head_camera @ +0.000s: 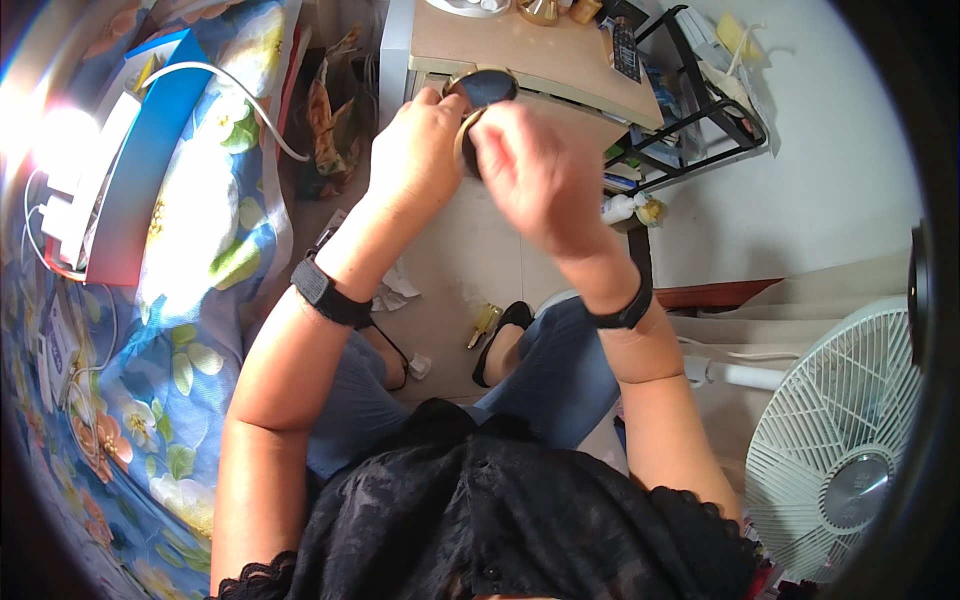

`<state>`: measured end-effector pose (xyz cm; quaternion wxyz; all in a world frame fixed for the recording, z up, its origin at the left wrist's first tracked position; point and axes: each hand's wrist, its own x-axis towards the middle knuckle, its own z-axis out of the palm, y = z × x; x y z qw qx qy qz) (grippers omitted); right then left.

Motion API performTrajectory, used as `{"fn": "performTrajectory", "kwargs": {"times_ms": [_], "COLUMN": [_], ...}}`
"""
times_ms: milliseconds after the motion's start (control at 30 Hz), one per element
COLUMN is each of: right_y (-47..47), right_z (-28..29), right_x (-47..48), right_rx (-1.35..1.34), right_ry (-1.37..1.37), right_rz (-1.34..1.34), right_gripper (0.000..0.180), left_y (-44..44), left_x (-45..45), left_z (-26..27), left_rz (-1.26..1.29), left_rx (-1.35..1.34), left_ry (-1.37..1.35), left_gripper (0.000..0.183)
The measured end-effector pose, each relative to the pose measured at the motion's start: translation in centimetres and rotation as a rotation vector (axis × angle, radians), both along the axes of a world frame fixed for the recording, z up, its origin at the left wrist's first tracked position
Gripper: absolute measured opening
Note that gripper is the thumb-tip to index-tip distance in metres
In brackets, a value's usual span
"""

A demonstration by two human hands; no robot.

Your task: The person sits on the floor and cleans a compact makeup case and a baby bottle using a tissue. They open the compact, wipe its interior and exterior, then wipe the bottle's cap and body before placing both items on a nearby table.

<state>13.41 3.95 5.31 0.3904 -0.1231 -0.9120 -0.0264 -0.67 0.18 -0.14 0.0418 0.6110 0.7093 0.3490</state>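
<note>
My left hand (pixel 416 150) grips a round gold-rimmed item with two dark, glossy discs, possibly an opened compact (pixel 493 86). It is held up in front of a light wooden desk. The upper disc faces me, while the lower one is partly covered by my right hand (pixel 544 176). Blur runs over my right hand, whose curled fingers lie at the lower disc's edge. Whether they pinch something cannot be made out. Each wrist wears a black strap.
On the desk (pixel 495 37) lie a remote control (pixel 625 49) and gold-coloured containers. A black metal rack (pixel 697 112) stands at the right. Nearer are a white fan (pixel 832 450) and, at left, a floral-covered bed (pixel 180 360) with a blue box (pixel 146 172). A small bottle (pixel 484 324) and crumpled paper (pixel 420 366) lie on the floor.
</note>
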Motion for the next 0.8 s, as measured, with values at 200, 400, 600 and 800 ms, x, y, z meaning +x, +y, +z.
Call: {"fn": "performTrajectory", "kwargs": {"times_ms": [200, 400, 600, 800], "right_y": [-0.3, 3.9, 0.0, 0.3], "right_z": [-2.4, -1.4, -0.6, -1.7], "right_x": [-1.0, 0.0, -0.3, -1.5], "right_rx": [0.133, 0.048, -0.099, 0.058], "right_ry": [-0.062, -0.036, -0.083, -0.341], "right_rz": [0.181, -0.087, 0.063, -0.114], "right_gripper": [0.014, 0.007, 0.008, 0.005], "left_y": [-0.1, -0.9, -0.2, 0.9], "left_x": [0.5, 2.1, 3.3, 3.8], "left_z": [-0.6, 0.4, -3.1, -5.7], "left_rz": [-0.06, -0.067, -0.075, -0.133], "left_rx": [-0.129, -0.092, 0.157, 0.29], "left_ry": [0.014, 0.197, 0.092, 0.606], "left_gripper": [0.035, 0.028, 0.033, 0.035]}}
